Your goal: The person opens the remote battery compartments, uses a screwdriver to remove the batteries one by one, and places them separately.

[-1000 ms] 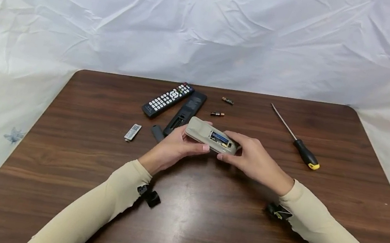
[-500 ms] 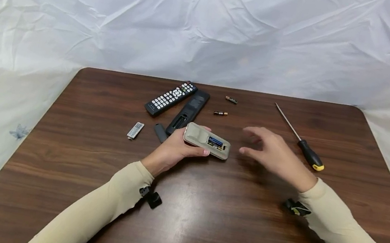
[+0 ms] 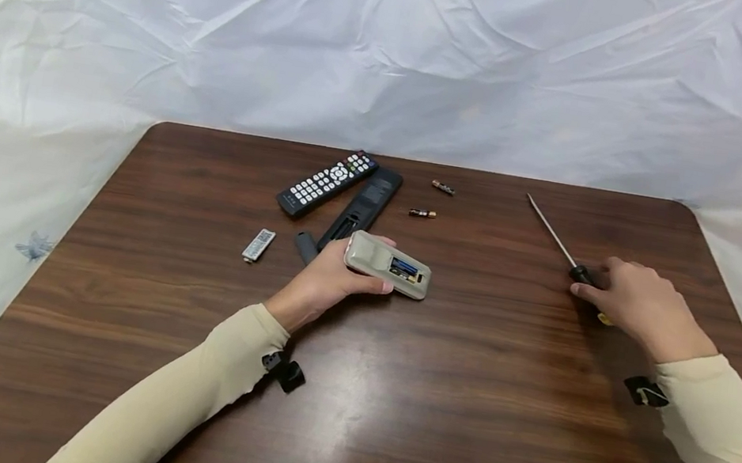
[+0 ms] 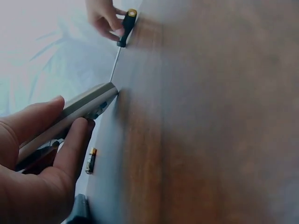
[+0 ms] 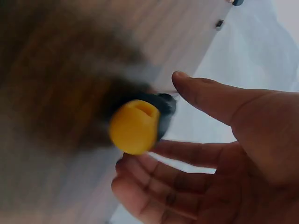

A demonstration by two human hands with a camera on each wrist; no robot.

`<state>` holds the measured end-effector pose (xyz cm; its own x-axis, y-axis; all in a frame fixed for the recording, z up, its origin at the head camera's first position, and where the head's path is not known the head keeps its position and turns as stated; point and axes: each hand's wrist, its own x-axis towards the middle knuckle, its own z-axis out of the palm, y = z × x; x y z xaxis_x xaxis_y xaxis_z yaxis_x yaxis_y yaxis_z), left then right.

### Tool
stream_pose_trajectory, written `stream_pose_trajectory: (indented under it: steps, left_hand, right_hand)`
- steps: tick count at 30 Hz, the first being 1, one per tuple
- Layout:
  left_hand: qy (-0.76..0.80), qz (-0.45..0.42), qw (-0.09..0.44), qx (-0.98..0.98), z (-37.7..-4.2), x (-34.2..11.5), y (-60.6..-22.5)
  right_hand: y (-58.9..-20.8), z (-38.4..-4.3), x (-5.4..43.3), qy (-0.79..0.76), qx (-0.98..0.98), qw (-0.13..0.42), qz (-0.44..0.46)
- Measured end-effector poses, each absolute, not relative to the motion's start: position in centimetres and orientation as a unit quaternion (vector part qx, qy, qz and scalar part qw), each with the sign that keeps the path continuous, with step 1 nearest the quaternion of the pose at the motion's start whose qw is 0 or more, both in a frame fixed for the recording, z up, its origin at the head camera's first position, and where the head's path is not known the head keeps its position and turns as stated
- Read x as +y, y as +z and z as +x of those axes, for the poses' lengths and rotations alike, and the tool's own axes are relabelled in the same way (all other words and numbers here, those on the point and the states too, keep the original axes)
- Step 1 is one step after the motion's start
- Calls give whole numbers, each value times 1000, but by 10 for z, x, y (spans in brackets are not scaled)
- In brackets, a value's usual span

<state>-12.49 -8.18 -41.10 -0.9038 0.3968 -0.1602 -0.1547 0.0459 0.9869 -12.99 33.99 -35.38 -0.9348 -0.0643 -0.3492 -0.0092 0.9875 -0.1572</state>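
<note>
My left hand (image 3: 328, 277) grips a beige remote control (image 3: 371, 254), its back turned up and its battery bay uncovered. A blue battery (image 3: 404, 267) shows inside the bay, with a second one beside it. In the left wrist view, thumb and fingers clasp the remote's two sides. Over on the right, my right hand (image 3: 644, 304) is at the black and yellow handle of a screwdriver (image 3: 559, 244) lying on the table. In the right wrist view the thumb stands apart from the yellow handle end (image 5: 133, 128), with the fingers extended along the handle's other side.
A black remote (image 3: 323, 184) with white buttons lies beside another black remote (image 3: 368, 199), back up with its bay bare. Near them are a dark cover (image 3: 305, 247) and a small labelled white piece (image 3: 258, 245). Two loose batteries (image 3: 422, 214) lie farther back on the table (image 3: 460, 405).
My right hand has left the beige remote and moved right to the screwdriver's handle. My left hand still holds the remote in nearly the same place.
</note>
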Motion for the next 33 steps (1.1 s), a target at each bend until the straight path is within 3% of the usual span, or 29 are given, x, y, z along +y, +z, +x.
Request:
stream_pose_trajectory:
  steps: [4,14,24,28,33]
  left_hand:
    - [684,75,223,691,-127,-85,-403]
    - [535,105,195,815,-130,-98,-393]
    - [367,156,124,909,-127,-86,-385]
    - [314,182,105,926,-126,-82,-383]
    - [269,210,88,936,-125,-82,-383]
  right_hand:
    - [-360,-134,341,-104,977,186,-30]
    - [-363,-138,340,-110,977,177,-36]
    - [-366,-132,336,-129,975,180,-27]
    - [-364,-127,336,-139,978,150,-36]
    - [-358,-115,325,-158,983,72,-61]
